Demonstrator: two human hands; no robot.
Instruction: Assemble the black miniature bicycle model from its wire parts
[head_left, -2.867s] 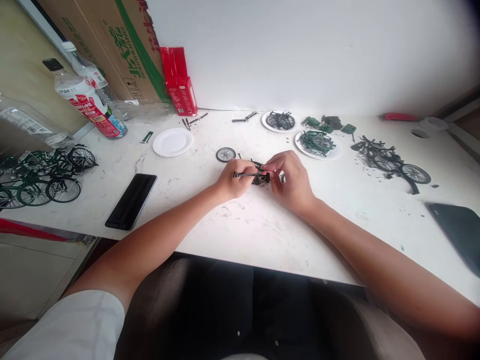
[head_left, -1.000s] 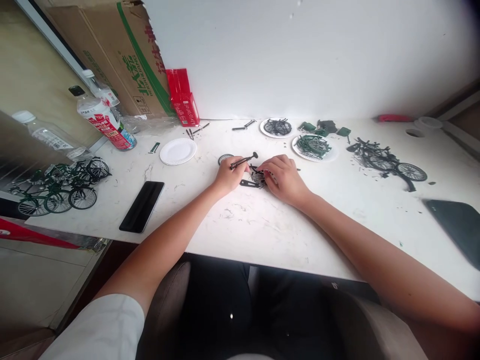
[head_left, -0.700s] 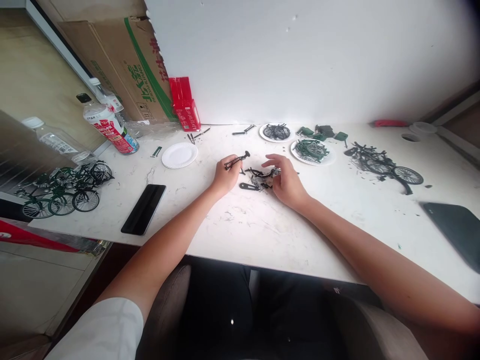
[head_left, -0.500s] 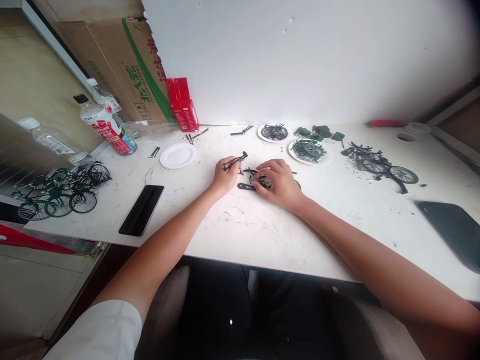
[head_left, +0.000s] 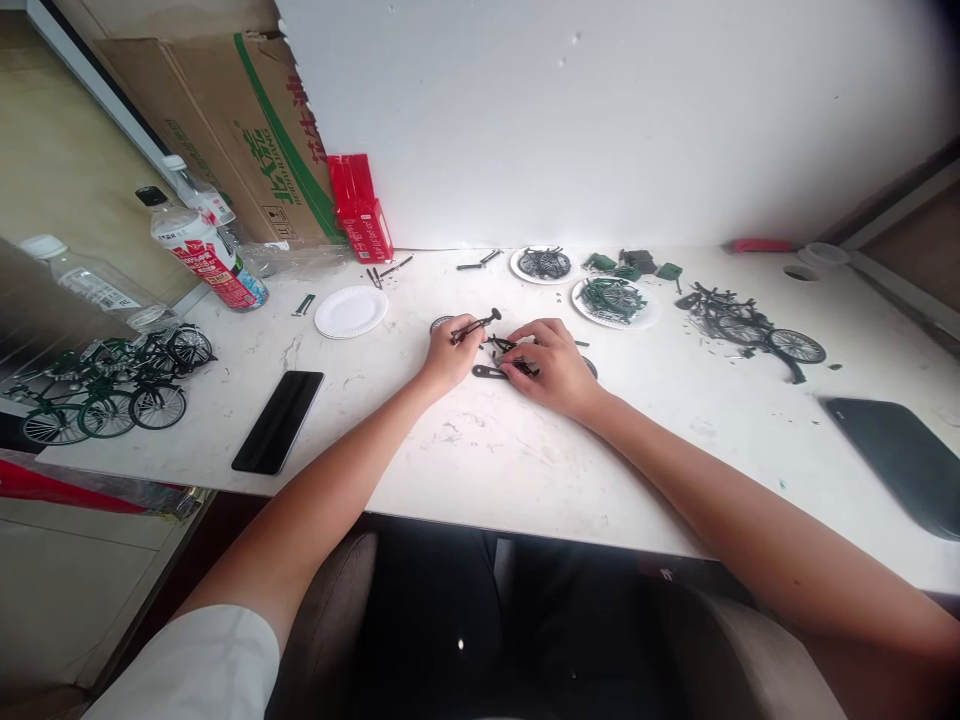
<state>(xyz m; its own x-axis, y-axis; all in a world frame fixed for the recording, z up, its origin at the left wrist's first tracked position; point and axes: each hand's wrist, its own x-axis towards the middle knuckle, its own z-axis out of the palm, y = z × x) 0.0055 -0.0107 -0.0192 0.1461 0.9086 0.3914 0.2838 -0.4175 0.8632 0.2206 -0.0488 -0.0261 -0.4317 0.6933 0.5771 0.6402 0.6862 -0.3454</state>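
My left hand (head_left: 450, 358) is closed around a dark miniature bicycle frame (head_left: 471, 328), whose saddle end points up and to the right. Part of a small spoked wheel (head_left: 439, 323) shows behind that hand. Just to the right, the bent fingers of my right hand (head_left: 556, 368) are down at a cluster of small dark bicycle parts (head_left: 525, 366) on the table. What the fingertips pinch there is too small and covered to make out. A dark flat piece with a rounded end (head_left: 486, 371) lies under the fingers, and another wheel edge (head_left: 591, 367) peeks out beyond the right hand.
Plates of wheels (head_left: 517, 270) and green parts (head_left: 611, 302) stand at the back, beside a bare white plate (head_left: 351, 312). Miniature bicycles (head_left: 112, 385) and a phone (head_left: 277, 422) are on the left. Dark frames with wheels (head_left: 750, 325) and a dark tray-like slab (head_left: 900, 460) lie right.
The right-hand fingers have drawn closer together over the small parts. The held frame has tilted slightly, and a wheel now shows behind my left hand. The whole view has shifted a little.
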